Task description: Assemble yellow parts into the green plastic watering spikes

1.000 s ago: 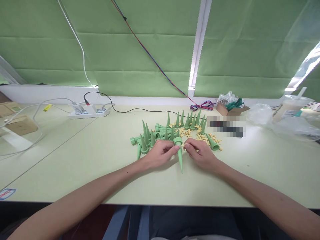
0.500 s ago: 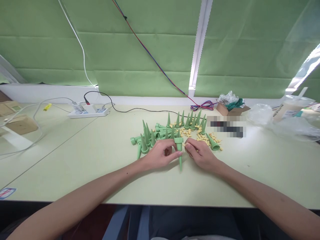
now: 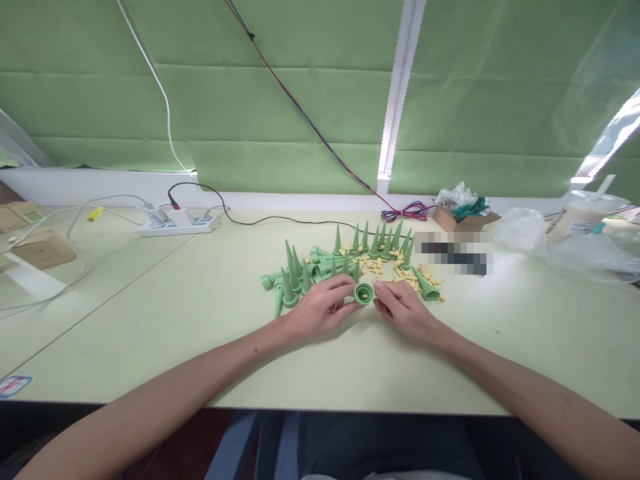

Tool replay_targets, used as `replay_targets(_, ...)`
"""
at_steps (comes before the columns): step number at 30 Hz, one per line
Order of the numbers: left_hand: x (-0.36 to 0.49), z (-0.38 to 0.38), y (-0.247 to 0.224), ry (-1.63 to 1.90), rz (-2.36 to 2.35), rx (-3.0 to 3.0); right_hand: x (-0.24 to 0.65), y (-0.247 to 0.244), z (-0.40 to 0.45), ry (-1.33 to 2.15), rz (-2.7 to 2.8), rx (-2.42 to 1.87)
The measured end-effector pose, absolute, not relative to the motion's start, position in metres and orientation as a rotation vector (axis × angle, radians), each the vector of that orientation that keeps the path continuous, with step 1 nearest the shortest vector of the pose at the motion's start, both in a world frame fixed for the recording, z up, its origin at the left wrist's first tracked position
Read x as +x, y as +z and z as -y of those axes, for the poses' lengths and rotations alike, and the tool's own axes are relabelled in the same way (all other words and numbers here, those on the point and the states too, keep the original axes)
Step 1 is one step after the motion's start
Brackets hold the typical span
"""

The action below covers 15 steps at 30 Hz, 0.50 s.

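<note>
My left hand [image 3: 325, 305] pinches a green plant-watering spike [image 3: 364, 294] between thumb and fingers, its round open end facing me. Inside that opening a small bit of yellow shows. My right hand [image 3: 403, 303] is closed at the spike's right side, its fingertips on a small yellow plastic valve that they mostly cover. Behind my hands, several green spikes [image 3: 289, 293] stand point up on the table, with others lying among them. Loose yellow valves [image 3: 406, 279] are scattered to the right of these. One spike [image 3: 427, 285] lies on its side beyond my right hand.
A power strip [image 3: 177, 227] with plugs and cables sits at the back left. At the back right are a small cardboard box [image 3: 453, 220], a dark blurred object [image 3: 454, 257], and a drink cup [image 3: 575, 217] with plastic bags. The table edge [image 3: 350, 409] runs close to me.
The spike in my left hand has tilted from point down to open end toward me. My right hand has stayed close at its side, with the fingertips now against it.
</note>
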<state>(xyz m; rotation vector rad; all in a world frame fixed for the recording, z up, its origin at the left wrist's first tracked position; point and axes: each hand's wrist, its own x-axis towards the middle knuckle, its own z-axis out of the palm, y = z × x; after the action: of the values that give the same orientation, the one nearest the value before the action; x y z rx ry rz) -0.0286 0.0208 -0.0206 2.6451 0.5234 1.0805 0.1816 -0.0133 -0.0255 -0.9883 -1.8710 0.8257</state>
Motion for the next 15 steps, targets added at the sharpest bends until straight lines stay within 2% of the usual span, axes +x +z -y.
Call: replay_targets(15,-0.0279,-0.0209,-0.0202,1.001,-0.744,2.425,0.1810,-0.0227,0.0143,0.699,1.887,-0.954)
